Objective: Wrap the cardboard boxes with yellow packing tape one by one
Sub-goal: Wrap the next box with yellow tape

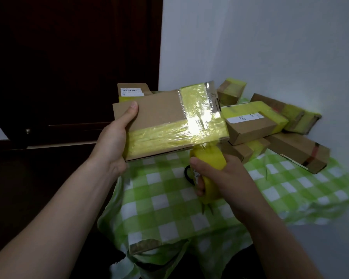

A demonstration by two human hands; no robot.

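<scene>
My left hand grips the left edge of a flat cardboard box held up over the table, thumb on top. Glossy yellow tape covers the box's right part and its near side. Just below the box's near right corner, my right hand grips the roll of yellow packing tape. A strip of tape runs from the roll up to the box's underside.
A table with a green-and-white checked cloth stands against a white wall. Several cardboard boxes, partly taped in yellow, lie piled at its back right. Another labelled box sits behind the held one. A dark door is at the left.
</scene>
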